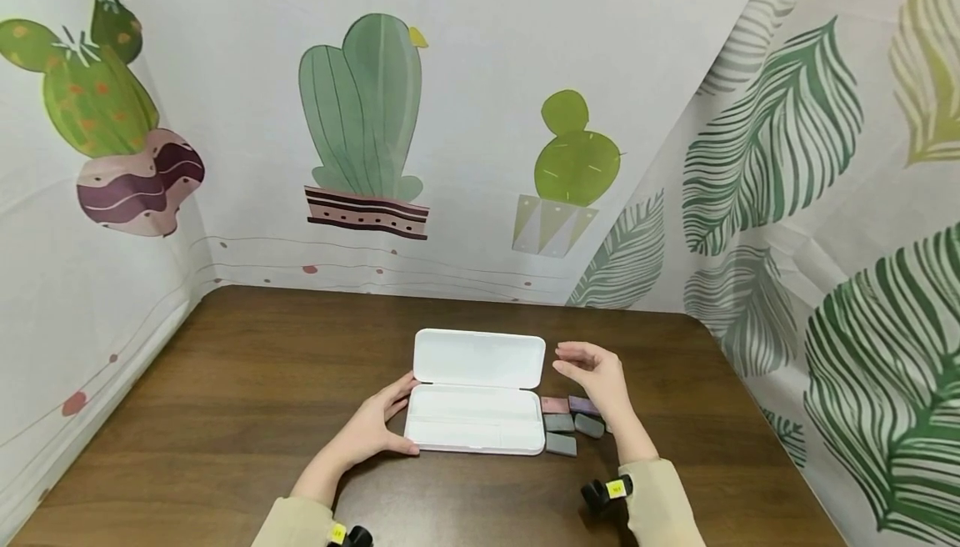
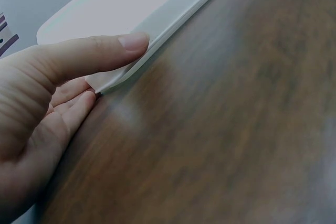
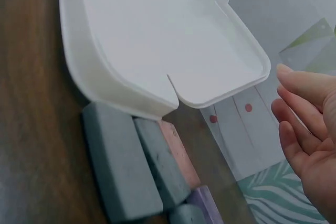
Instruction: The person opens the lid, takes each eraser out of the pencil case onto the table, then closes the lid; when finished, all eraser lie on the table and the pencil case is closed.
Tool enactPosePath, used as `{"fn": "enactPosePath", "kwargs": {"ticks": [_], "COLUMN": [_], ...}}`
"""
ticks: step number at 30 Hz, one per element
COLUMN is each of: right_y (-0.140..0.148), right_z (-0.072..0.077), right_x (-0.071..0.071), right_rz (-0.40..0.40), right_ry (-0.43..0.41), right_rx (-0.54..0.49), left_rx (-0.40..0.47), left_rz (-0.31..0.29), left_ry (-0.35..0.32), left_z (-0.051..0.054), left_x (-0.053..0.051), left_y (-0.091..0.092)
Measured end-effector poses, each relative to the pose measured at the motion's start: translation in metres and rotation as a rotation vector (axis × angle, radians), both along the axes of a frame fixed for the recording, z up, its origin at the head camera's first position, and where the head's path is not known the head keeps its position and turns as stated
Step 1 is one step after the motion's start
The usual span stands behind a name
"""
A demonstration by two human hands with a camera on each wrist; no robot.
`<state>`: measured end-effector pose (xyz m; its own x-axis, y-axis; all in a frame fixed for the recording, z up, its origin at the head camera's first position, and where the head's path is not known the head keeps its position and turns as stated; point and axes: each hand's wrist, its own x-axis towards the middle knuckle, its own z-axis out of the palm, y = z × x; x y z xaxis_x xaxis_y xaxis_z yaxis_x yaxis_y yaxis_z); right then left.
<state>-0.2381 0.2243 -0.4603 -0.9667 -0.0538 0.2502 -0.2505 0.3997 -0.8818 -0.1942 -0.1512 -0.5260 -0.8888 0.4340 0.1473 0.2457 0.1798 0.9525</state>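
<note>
A white pencil case [image 1: 475, 434] lies on the table with its lid [image 1: 480, 358] raised and leaning back. My left hand [image 1: 369, 426] holds the case at its left end, thumb along the front wall and fingers round the side, as the left wrist view also shows. Just right of the lid, my right hand [image 1: 596, 373] hovers with bent fingers and nothing in them, apart from the lid. Beside the case's right end lie several small blocks: grey ones [image 3: 122, 163], a pink one [image 3: 179, 153] and a purple one [image 3: 206, 203].
The brown wooden table [image 1: 262, 397] runs back to a printed cloth wall [image 1: 480, 113] with cacti. A second cloth with leaf prints [image 1: 772, 138] hangs on the right. Each wrist wears a black camera [image 1: 597, 495].
</note>
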Motion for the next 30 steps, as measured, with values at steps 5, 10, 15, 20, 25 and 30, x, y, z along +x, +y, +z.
{"fn": "enactPosePath", "kwargs": {"ticks": [5, 10, 15, 20, 25, 30], "right_y": [-0.006, -0.011, -0.014, -0.017, -0.022, -0.025], "right_z": [0.001, -0.005, -0.013, -0.013, -0.012, -0.01], "right_x": [-0.005, -0.011, -0.018, -0.017, -0.016, -0.015], "right_rz": [0.025, 0.061, 0.095, 0.079, 0.064, 0.049], "right_ry": [-0.05, -0.098, -0.118, -0.136, -0.126, -0.126], "right_rx": [-0.08, -0.134, -0.14, -0.109, -0.104, -0.109], "left_rx": [-0.002, -0.007, -0.009, -0.013, -0.015, -0.016], "left_rz": [-0.006, -0.004, 0.001, 0.001, 0.005, 0.008], "left_ry": [-0.008, -0.003, 0.002, 0.003, 0.004, 0.005], "left_z": [-0.001, -0.001, 0.0, 0.0, 0.0, 0.0], "left_x": [0.0, 0.0, 0.0, 0.0, 0.0, -0.001], "left_y": [0.001, 0.0, -0.001, -0.001, 0.0, -0.001]}}
